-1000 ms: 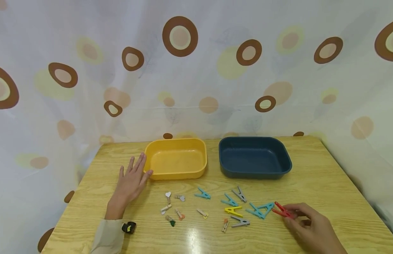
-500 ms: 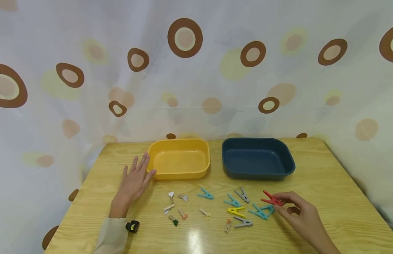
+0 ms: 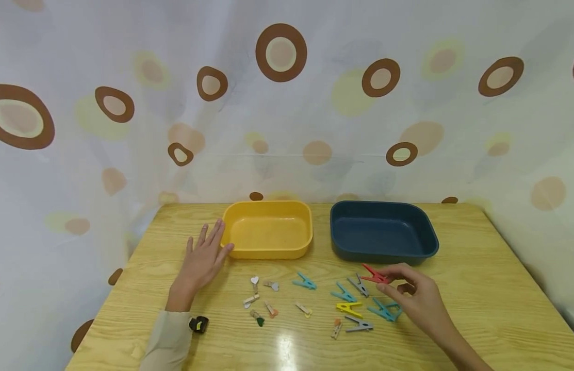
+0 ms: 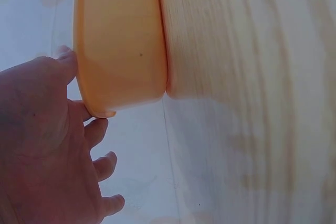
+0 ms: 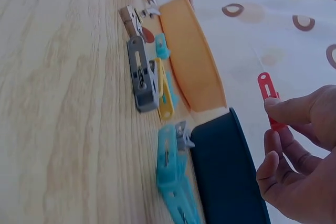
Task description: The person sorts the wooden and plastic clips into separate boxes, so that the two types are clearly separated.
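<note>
My right hand (image 3: 416,294) pinches a red plastic clothespin (image 3: 376,277) between thumb and fingers, held up over the table in front of the navy tub (image 3: 384,256). In the right wrist view the same red clothespin (image 5: 266,85) stands above the tubs' rims. Below it lie turquoise clothespins (image 3: 344,293), grey clothespins (image 3: 359,325) and a yellow clothespin (image 3: 349,309). My left hand (image 3: 200,265) rests against the left end of the yellow tub (image 3: 268,254), fingers spread. In the left wrist view its thumb and index finger touch the tub's rim (image 4: 79,72).
Several small wooden clothespins with heart ends, one with a green heart (image 3: 259,321), lie scattered left of centre. A small black object (image 3: 199,324) is beside the left cuff. Behind the wooden table (image 3: 477,268) hangs a patterned curtain (image 3: 314,123).
My right hand has carried the red clothespin leftward and up toward the navy tub. The left hand has stayed at the yellow tub. The whole head view has shifted slightly.
</note>
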Demonstrator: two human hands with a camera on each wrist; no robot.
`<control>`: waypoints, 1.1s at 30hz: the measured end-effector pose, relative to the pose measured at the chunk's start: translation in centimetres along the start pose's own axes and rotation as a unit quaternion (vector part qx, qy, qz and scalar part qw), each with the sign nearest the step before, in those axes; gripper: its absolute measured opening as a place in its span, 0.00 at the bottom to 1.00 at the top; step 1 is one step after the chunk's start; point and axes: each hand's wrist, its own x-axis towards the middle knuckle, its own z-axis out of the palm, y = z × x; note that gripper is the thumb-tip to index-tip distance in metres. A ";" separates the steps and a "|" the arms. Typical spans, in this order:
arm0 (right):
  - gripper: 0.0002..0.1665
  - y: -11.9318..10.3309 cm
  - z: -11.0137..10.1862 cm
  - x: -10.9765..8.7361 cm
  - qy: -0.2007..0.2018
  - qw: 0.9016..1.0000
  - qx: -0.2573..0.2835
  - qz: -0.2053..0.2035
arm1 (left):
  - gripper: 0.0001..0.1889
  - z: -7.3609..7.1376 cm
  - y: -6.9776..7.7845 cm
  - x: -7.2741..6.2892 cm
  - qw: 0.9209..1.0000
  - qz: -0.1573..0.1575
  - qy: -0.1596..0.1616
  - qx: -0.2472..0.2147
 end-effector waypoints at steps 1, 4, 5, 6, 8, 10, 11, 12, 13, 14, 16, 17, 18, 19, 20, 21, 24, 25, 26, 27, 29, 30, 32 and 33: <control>0.14 -0.1 0.3 0.3 -0.002 1.000 0.005 -0.005 | 0.38 0.0 0.0 0.0 1.000 0.000 0.001 0.001; 0.14 -0.4 1.3 1.0 -0.007 1.000 0.021 -0.022 | 0.38 0.0 -0.1 0.0 1.000 -0.001 0.003 0.007; 0.14 -0.6 1.6 1.3 -0.008 0.999 0.027 -0.026 | 0.38 0.0 -0.2 0.0 1.000 -0.002 0.003 0.009; 0.15 -0.8 1.9 1.5 -0.010 0.999 0.034 -0.031 | 0.38 0.0 -0.2 -0.1 1.000 -0.003 0.003 0.009; 0.16 -1.1 2.5 1.8 -0.012 0.998 0.046 -0.041 | 0.37 0.0 -0.2 -0.2 1.000 -0.002 0.003 0.006; 0.16 -1.3 3.0 2.1 -0.016 0.997 0.055 -0.049 | 0.37 0.0 -0.1 -0.2 1.000 -0.002 0.003 0.003; 0.16 -1.4 3.2 2.3 -0.020 0.997 0.058 -0.050 | 0.37 0.1 -0.1 -0.3 1.000 -0.001 0.003 0.001; 0.16 -1.5 3.5 2.5 -0.024 0.997 0.058 -0.054 | 0.37 0.1 0.0 -0.3 1.000 -0.001 0.004 0.001; 0.16 -1.5 3.7 2.7 -0.027 0.996 0.058 -0.055 | 0.37 0.1 0.0 -0.3 1.000 -0.001 0.005 0.001; 0.15 -1.6 3.9 2.9 -0.030 0.996 0.057 -0.056 | 0.37 0.1 0.0 -0.3 1.000 0.000 0.007 0.001; 0.14 -1.7 4.3 3.4 -0.031 0.996 0.057 -0.059 | 0.37 0.2 0.1 -0.3 1.000 0.000 0.008 0.002; 0.14 -1.8 4.5 3.7 -0.030 0.996 0.058 -0.061 | 0.37 0.2 0.1 -0.3 1.000 -0.001 0.007 0.002; 0.13 -1.8 4.7 4.0 -0.029 0.996 0.060 -0.064 | 0.37 0.1 0.2 -0.3 1.000 -0.001 0.007 0.002; 0.13 -1.9 4.9 4.3 -0.028 0.995 0.063 -0.066 | 0.37 0.1 0.2 -0.3 1.000 -0.002 0.006 0.003; 0.13 -2.0 5.1 4.6 -0.028 0.995 0.066 -0.068 | 0.37 0.1 0.2 -0.3 1.000 -0.002 0.006 0.004; 0.13 -2.0 5.3 4.8 -0.028 0.995 0.069 -0.070 | 0.37 0.0 0.2 -0.3 1.000 -0.003 0.005 0.006; 0.14 -2.3 6.1 5.6 -0.028 0.994 0.071 -0.078 | 0.37 -0.1 0.2 -0.3 1.000 -0.004 0.005 0.012; 0.13 -2.3 6.4 5.9 -0.028 0.994 0.070 -0.080 | 0.37 -0.1 0.2 -0.3 1.000 -0.004 0.005 0.012; 0.13 -2.4 6.7 6.2 -0.028 0.994 0.070 -0.081 | 0.37 -0.1 0.2 -0.3 1.000 -0.002 0.005 0.012; 0.13 -2.5 7.0 6.4 -0.028 0.994 0.069 -0.080 | 0.37 -0.1 0.2 -0.2 1.000 -0.002 0.004 0.011; 0.13 -2.7 7.6 6.9 -0.032 0.994 0.073 -0.070 | 0.37 -0.1 0.2 -0.1 1.000 -0.001 0.003 0.008; 0.13 -2.8 8.0 7.2 -0.035 0.994 0.075 -0.065 | 0.37 -0.1 0.2 -0.1 1.000 -0.001 0.001 0.007; 0.12 -3.0 8.7 7.7 -0.040 0.995 0.079 -0.052 | 0.37 -0.1 0.3 0.0 1.000 -0.001 -0.001 0.009; 0.13 -3.2 9.1 8.0 -0.042 0.995 0.081 -0.046 | 0.37 -0.1 0.3 0.0 1.000 -0.001 -0.001 0.010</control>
